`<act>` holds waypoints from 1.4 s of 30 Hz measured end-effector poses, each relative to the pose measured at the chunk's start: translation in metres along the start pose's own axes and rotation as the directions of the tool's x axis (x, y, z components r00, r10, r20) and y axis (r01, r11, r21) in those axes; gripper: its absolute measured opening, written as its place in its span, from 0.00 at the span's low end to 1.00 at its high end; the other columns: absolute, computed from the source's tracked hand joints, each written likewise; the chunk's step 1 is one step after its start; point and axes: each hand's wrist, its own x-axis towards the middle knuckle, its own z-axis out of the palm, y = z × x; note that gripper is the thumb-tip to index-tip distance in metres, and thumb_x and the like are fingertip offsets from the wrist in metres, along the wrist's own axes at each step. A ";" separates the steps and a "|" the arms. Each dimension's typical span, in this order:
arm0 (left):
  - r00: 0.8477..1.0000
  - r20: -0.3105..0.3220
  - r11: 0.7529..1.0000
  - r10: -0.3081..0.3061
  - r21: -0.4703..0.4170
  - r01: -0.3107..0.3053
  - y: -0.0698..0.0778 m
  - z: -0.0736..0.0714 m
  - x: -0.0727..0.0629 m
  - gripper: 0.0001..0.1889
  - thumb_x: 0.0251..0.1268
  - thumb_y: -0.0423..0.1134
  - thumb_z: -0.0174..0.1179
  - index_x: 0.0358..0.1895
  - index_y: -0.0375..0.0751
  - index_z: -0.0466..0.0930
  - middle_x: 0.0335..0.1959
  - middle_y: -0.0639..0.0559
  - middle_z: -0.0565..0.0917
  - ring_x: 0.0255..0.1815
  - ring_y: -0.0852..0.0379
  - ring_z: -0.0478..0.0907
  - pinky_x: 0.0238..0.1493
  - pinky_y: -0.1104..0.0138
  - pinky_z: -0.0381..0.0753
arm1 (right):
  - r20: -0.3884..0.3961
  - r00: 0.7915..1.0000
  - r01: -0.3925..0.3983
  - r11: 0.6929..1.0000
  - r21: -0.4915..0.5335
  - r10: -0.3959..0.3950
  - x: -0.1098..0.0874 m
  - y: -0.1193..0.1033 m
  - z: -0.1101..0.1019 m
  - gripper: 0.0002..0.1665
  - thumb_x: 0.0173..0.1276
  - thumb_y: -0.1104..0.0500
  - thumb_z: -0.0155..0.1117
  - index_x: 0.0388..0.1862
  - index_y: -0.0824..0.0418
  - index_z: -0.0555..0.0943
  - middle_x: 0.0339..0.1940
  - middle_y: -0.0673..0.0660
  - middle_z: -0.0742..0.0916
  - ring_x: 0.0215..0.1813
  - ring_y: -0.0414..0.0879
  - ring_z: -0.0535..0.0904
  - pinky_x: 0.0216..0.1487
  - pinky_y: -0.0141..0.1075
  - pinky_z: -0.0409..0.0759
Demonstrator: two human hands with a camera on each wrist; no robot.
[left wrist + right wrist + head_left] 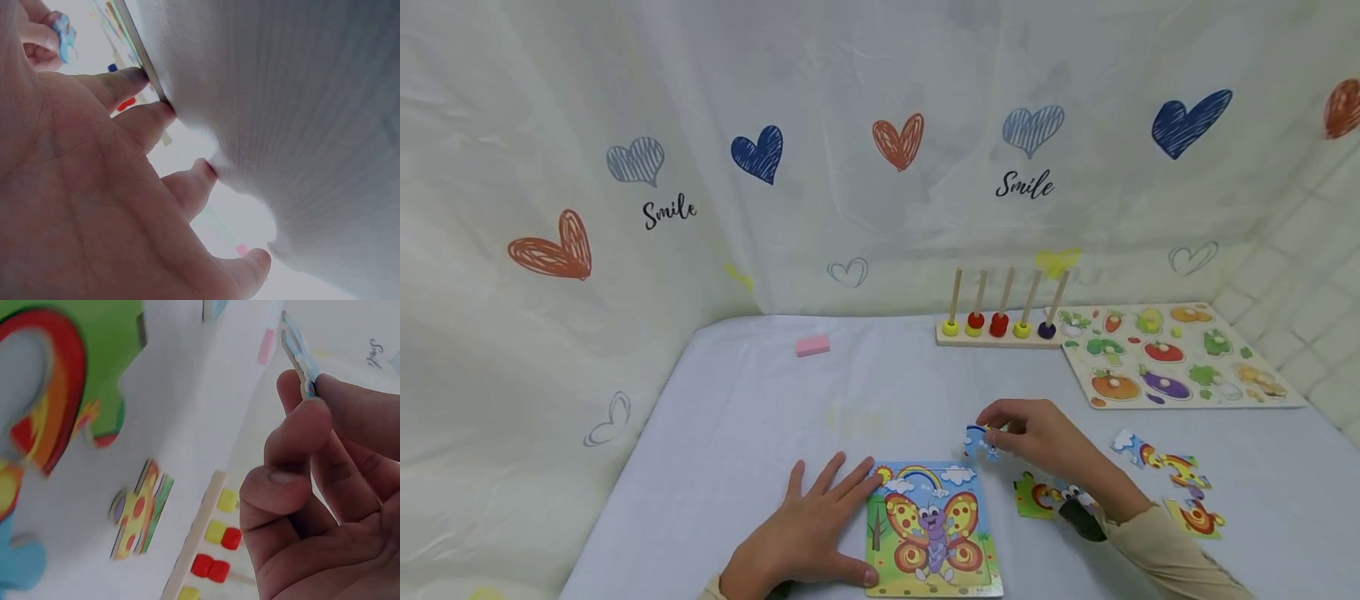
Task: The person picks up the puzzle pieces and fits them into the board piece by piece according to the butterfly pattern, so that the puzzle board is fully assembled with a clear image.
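A white cloth-covered counter (722,425) carries a rectangular puzzle board (936,533) printed with a purple-bodied butterfly. The left hand (811,533), fingers spread, touches its left edge. The right hand (1037,433) pinches a blue-and-white printed jigsaw piece (976,442) near its far right corner; loose multicoloured jigsaw pieces (1195,521) lie rightward.

Blue puzzle piece (977,443): partly covered by right grip (1033,429). Red heart (1343,108), 2 o'clock, head view: edge-cropped. Green puzzle piece (70,369), 10 o'clock, right-wrist view: blurred, edge-cropped.
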 end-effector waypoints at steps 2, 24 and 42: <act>1.000 0.001 1.000 -0.002 0.001 0.002 0.000 0.001 0.000 0.59 0.52 0.78 0.70 0.87 0.61 0.58 0.88 0.61 0.53 0.88 0.40 0.43 0.75 0.24 0.36 | 0.018 1.000 0.005 1.000 0.012 -0.006 0.003 -0.003 0.005 0.07 0.75 0.61 0.72 0.50 0.57 0.89 0.37 0.46 0.89 0.32 0.42 0.78 0.31 0.34 0.78; 1.000 0.010 1.000 -0.003 0.010 0.003 -0.002 0.002 0.003 0.59 0.53 0.79 0.68 0.87 0.62 0.58 0.89 0.63 0.52 0.89 0.41 0.41 0.75 0.24 0.35 | 0.248 0.962 0.103 0.992 0.069 -0.118 0.026 -0.032 0.050 0.07 0.77 0.61 0.70 0.49 0.58 0.91 0.30 0.43 0.87 0.31 0.37 0.79 0.35 0.33 0.80; 1.000 -0.013 1.000 0.019 0.025 -0.019 -0.001 -0.002 -0.001 0.59 0.52 0.77 0.71 0.87 0.60 0.59 0.88 0.60 0.53 0.88 0.40 0.43 0.73 0.23 0.38 | 0.295 0.951 0.110 0.993 -0.045 -0.092 0.028 -0.043 0.060 0.06 0.74 0.65 0.71 0.46 0.63 0.91 0.37 0.46 0.89 0.36 0.37 0.79 0.38 0.34 0.82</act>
